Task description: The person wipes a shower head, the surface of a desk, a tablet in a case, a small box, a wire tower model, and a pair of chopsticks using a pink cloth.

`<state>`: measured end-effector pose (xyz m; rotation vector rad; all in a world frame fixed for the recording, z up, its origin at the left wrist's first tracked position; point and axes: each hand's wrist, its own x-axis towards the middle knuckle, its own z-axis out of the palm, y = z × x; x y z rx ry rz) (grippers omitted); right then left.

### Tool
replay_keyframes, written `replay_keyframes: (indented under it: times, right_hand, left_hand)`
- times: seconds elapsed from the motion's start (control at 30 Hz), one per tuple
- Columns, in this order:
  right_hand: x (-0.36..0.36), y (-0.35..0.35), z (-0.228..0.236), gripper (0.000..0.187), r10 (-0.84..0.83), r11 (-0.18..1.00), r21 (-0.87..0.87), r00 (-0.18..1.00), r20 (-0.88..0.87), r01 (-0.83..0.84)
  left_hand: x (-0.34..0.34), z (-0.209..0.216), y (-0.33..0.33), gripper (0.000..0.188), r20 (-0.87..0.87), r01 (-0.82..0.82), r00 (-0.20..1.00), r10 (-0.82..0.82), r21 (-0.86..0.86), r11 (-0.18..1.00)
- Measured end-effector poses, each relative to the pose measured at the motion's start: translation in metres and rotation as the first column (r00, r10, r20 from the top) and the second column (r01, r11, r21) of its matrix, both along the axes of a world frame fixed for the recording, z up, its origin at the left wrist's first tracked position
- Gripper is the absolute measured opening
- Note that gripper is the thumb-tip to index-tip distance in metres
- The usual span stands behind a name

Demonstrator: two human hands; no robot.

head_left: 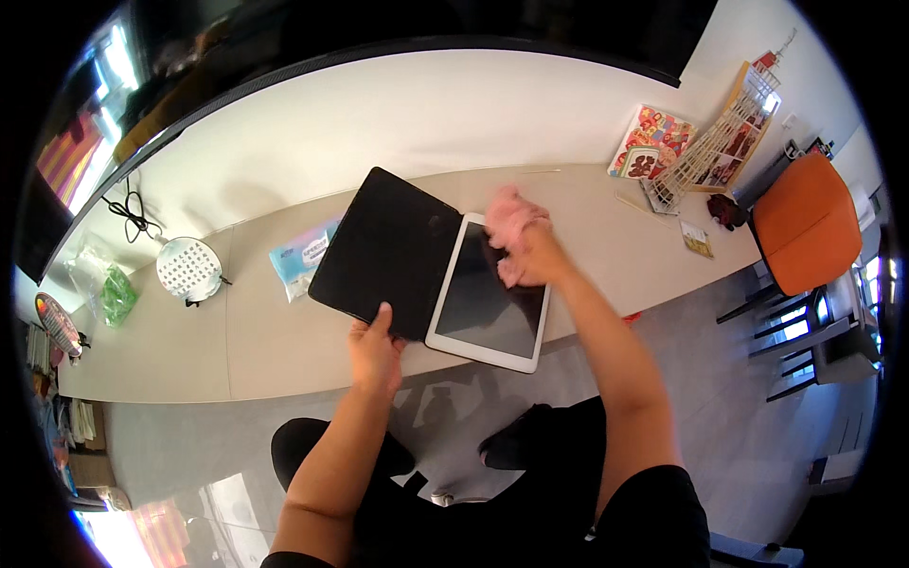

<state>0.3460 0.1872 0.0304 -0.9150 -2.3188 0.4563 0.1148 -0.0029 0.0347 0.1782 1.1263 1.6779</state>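
A white-framed tablet (488, 298) lies screen up in an opened black folio case (388, 251) on the pale tabletop. With thumb on top and fingers beneath, my left hand (377, 352) grips the lower edge of the case cover. My right hand (538, 257) is closed on a pink cloth (514, 222) and presses it over the upper right part of the tablet's screen. Part of the cloth bunches up past the tablet's top edge. The case and tablet reach slightly over the table's near edge.
Left of the case lie a blue-and-white soft pack (301, 260), a round white perforated device (189, 270) with a black cord, and a green-tinted plastic bag (115, 293). At right stand a wire tower model (705, 142), a colourful picture board (653, 142) and an orange chair (808, 225).
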Motion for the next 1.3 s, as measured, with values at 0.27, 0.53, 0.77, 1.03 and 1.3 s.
replay_keyframes:
  times: [0.27, 0.53, 0.77, 1.03, 1.3]
  right_hand:
    - [-0.039, -0.167, 0.037, 0.026, 0.871, 0.370, -0.671, 0.491, 0.010, -0.643]
    - [-0.057, 0.018, -0.009, 0.025, -0.249, 0.964, -0.041, 0.946, 0.209, 0.263]
    - [-0.063, -0.118, 0.002, 0.027, 0.367, 0.926, 0.106, 0.930, -0.024, -0.362]
    - [0.094, -0.016, -0.008, 0.035, -0.642, 0.763, 0.270, 0.737, 0.209, 0.588]
    - [0.043, -0.198, -0.004, 0.054, -0.201, 0.971, -0.057, 0.918, 0.341, 0.233]
  left_hand:
    - [0.004, -0.008, 0.000, 0.021, -0.060, -0.023, 0.998, 0.022, -0.016, 1.000]
    - [0.006, -0.002, 0.003, 0.032, -0.079, -0.003, 0.997, 0.000, -0.043, 0.999]
    - [-0.003, -0.011, 0.001, 0.027, 0.020, -0.038, 0.999, 0.037, 0.017, 0.999]
    - [0.002, -0.002, 0.005, 0.030, 0.016, -0.028, 0.999, 0.028, -0.025, 0.999]
    - [-0.001, -0.003, 0.001, 0.030, -0.012, -0.016, 1.000, 0.015, -0.054, 0.998]
